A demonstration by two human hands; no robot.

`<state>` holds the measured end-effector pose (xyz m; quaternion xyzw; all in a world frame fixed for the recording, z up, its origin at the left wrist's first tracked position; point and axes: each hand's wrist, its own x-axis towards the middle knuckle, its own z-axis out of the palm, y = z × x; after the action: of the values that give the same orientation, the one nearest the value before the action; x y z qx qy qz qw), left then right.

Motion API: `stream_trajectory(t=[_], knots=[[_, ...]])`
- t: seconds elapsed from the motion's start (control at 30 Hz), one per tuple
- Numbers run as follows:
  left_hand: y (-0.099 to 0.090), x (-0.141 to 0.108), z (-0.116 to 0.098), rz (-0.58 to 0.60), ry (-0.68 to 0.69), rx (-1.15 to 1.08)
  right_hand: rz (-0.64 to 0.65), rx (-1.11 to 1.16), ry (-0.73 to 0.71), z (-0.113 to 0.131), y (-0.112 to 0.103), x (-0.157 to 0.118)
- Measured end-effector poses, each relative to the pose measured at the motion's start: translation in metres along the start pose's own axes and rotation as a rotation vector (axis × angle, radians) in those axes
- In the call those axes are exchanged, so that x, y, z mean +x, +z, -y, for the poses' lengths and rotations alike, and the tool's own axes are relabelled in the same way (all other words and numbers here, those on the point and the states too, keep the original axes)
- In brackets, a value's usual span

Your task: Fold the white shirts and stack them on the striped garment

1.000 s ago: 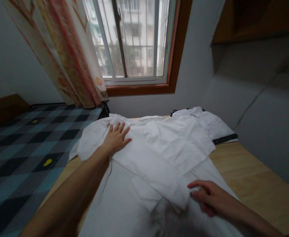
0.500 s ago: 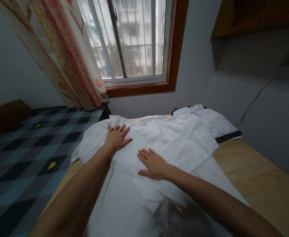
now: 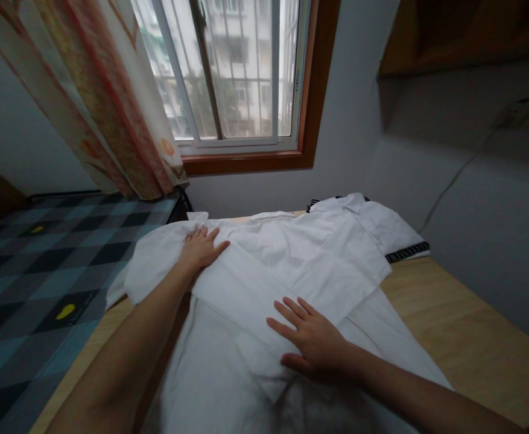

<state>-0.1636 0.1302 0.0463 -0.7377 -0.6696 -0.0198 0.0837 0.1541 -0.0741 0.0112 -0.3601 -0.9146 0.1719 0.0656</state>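
1. Currently, I see the white garment (image 3: 268,265) on the wooden table (image 3: 454,307); uneven sideways pressure might ruck its slanting strip (image 3: 241,292).
2. Its long axis runs near to far; the strip points near right.
3. Left hand (image 3: 199,248) rests flat, far left; right hand (image 3: 312,340) spreads nearer, grasping nothing.

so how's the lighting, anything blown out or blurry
Head view: the window is bright and hazy, while the wall beside it looks dim; head view again: the white cloth turns dark and blurry towards the bottom edge, below the right hand.
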Motion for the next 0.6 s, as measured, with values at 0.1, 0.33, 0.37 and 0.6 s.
stream_trajectory(t=[0.1, 0.33, 0.37, 0.6], knots=[[0.003, 0.001, 0.0, 0.01, -0.03, -0.016, 0.007, -0.011, 0.006, 0.001, 0.005, -0.022], [0.001, -0.004, -0.003, -0.052, -0.02, -0.032, 0.071, -0.032, 0.038, 0.01, 0.011, -0.073], [-0.001, -0.007, -0.004, -0.085, -0.001, -0.037, 0.062, -0.036, 0.038, 0.01, 0.011, -0.076], [-0.024, -0.03, 0.012, -0.191, -0.115, -0.382, -0.202, -0.025, -0.035, 0.032, 0.012, -0.047]])
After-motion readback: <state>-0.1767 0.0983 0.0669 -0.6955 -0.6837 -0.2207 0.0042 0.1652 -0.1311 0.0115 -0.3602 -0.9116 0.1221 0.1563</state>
